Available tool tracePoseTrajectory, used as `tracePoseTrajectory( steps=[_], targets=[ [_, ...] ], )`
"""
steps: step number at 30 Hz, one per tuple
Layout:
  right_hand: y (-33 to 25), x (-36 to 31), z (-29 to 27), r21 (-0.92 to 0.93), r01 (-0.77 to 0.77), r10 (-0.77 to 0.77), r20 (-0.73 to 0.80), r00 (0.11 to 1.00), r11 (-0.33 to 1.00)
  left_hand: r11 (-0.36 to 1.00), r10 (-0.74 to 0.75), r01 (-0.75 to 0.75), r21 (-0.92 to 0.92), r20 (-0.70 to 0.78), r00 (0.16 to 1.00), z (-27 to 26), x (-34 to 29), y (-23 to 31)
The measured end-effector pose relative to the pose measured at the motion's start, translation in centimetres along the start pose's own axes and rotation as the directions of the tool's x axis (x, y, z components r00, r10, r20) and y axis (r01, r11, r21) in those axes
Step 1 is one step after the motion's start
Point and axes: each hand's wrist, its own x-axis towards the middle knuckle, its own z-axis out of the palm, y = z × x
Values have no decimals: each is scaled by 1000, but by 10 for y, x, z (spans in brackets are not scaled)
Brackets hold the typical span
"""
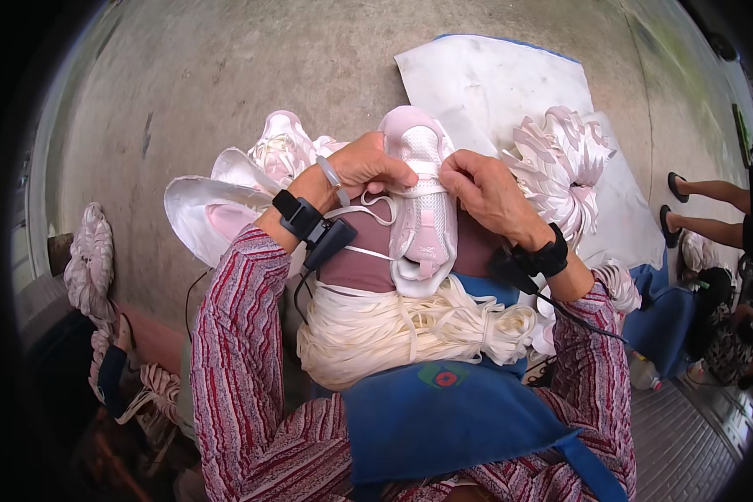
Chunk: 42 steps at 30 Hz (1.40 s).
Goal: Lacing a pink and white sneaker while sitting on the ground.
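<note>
A white and pink sneaker upper (pixel 424 238) lies lengthwise on my lap, its toe pointing away from me. A white shoelace (pixel 382 219) runs across its lacing area and loops out to the left over the mauve cloth (pixel 351 266). My left hand (pixel 366 170) is pinched closed on the lace at the upper's left edge. On the opposite edge, my right hand (pixel 484 188) has thumb and forefinger pressed together on the lace; its fingertips are partly hidden. A thick bundle of cream laces (pixel 360 339) rests just below the heel.
Bunched pink and white uppers (pixel 565 163) sit on a white sheet (pixel 498 75) at right. More uppers (pixel 280 146) and a white curved piece (pixel 188 217) are at left. A tied bunch (pixel 90 259) hangs far left. Another person's legs (pixel 711 213) show at far right.
</note>
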Motion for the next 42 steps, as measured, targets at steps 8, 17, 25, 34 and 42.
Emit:
tracePoseTrajectory(
  steps=[8,17,25,34,42],
  targets=[
    [-7,7,-6,-207,97,-92,35,995,973,1000,17,-17,-3,-24,1000,4,-1,1],
    [-12,6,1,-420,181,-171,62,983,889,1000,21,-21,3,-23,1000,5,-1,1],
    [-16,11,-1,-362,94,-91,28,996,927,999,18,-18,-26,-19,1000,5,-1,1],
    [-13,13,-7,-51,-140,145,108,984,989,998,20,-20,-65,0,1000,2,1,-2],
    [-6,3,8,-460,233,-269,-12,963,857,998,12,-13,-59,-23,1000,3,0,-1]
  ],
)
